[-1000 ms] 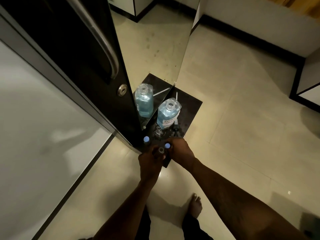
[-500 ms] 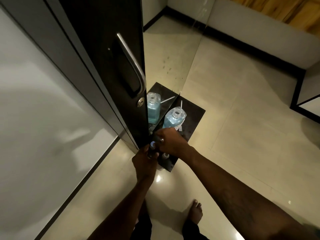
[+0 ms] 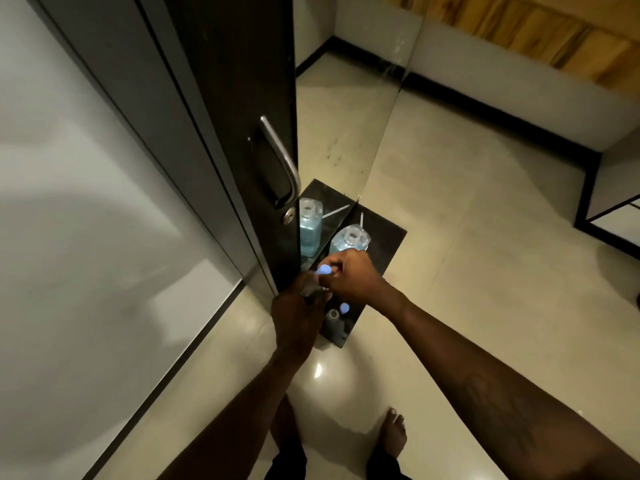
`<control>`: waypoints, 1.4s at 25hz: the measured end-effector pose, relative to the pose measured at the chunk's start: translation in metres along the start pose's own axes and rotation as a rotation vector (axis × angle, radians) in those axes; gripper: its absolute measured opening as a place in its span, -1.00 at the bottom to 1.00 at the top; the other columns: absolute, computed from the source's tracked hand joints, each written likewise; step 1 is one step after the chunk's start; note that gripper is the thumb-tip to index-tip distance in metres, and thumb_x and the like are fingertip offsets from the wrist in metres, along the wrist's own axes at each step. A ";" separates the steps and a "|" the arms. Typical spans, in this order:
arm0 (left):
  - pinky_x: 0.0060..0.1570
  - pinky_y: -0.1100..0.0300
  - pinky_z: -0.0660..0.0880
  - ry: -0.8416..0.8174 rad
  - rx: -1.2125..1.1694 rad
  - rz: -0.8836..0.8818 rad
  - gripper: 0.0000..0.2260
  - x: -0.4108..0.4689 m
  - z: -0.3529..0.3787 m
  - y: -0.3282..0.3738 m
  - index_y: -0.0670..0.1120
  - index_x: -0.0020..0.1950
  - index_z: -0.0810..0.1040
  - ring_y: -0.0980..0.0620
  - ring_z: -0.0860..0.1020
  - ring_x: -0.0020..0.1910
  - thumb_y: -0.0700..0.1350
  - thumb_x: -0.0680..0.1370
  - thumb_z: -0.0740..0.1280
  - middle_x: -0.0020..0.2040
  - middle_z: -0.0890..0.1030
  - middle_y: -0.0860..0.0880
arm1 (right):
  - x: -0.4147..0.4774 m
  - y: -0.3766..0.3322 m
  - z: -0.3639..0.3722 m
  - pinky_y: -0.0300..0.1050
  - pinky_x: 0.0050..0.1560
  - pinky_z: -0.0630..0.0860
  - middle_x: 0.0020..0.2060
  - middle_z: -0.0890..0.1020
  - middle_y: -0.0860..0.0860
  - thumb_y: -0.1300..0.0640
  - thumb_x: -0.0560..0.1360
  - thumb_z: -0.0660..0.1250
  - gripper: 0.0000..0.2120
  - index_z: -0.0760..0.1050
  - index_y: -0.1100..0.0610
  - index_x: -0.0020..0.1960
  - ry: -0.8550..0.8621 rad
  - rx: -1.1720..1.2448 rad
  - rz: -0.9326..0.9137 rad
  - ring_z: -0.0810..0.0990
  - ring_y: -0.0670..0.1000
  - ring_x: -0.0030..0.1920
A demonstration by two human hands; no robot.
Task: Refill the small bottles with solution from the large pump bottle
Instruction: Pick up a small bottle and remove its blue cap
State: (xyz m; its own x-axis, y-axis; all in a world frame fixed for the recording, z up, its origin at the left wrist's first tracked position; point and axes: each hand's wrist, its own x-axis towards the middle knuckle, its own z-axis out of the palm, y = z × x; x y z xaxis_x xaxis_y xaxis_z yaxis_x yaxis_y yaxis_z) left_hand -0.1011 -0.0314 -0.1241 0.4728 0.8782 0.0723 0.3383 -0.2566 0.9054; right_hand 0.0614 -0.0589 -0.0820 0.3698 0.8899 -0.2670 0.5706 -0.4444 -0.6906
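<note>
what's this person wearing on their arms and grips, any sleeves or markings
No sleeves: the left forearm and right forearm are bare. The right forearm carries a faint dark mark, possibly a tattoo. No watch or band shows at either wrist. The left grip and right grip are ungloved; a ring is too small to confirm.

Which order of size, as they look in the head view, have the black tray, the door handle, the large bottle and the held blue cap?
1. black tray
2. door handle, nearer the camera, so true rank unsure
3. large bottle, partly behind the right hand
4. blue cap
</note>
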 end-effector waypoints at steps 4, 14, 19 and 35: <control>0.07 0.19 0.61 -0.029 0.095 0.212 -0.77 0.017 -0.010 0.063 -0.21 0.18 0.63 0.07 0.65 -0.03 -0.16 0.55 0.47 0.00 0.70 -0.12 | -0.033 -0.027 -0.069 -0.28 -0.27 0.51 -0.49 0.60 -0.25 0.02 0.44 0.58 -0.87 0.70 -0.01 -0.25 0.061 0.118 0.013 0.56 -0.24 -0.41; 0.01 0.26 0.63 -0.263 0.079 0.147 -0.67 0.043 -0.015 0.155 0.05 0.23 0.65 0.23 0.63 -0.11 -0.01 0.48 0.52 -0.03 0.69 0.09 | -0.079 -0.061 -0.158 -0.28 -0.27 0.37 -0.44 0.56 -0.20 0.09 0.55 0.48 -0.84 0.72 0.03 -0.21 0.199 -0.127 -0.140 0.53 -0.18 -0.38; -0.07 0.35 0.59 -0.326 0.053 0.129 -0.67 0.047 -0.007 0.147 0.08 0.25 0.61 0.22 0.62 -0.06 -0.03 0.49 0.51 0.02 0.67 0.08 | -0.086 -0.062 -0.167 -0.33 0.02 0.59 0.06 0.73 -0.14 0.11 0.43 0.57 -0.65 0.68 -0.01 0.21 0.114 -0.080 -0.165 0.66 -0.16 0.04; 0.01 0.02 0.65 -0.503 0.087 0.077 -0.73 0.060 -0.012 0.117 0.09 0.34 0.46 0.03 0.61 0.06 -0.02 0.63 0.31 0.17 0.57 -0.04 | -0.069 -0.063 -0.155 -0.02 0.06 0.67 -0.05 0.75 -0.04 0.43 0.40 0.44 -0.71 0.74 0.08 -0.07 0.177 -0.067 -0.220 0.70 -0.06 0.02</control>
State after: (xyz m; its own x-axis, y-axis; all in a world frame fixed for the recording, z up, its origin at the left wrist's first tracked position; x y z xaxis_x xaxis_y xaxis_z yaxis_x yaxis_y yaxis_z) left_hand -0.0429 -0.0040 -0.0089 0.8248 0.5579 -0.0920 0.3432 -0.3646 0.8656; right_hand 0.1132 -0.1079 0.0843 0.3510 0.9363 0.0097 0.6963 -0.2541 -0.6713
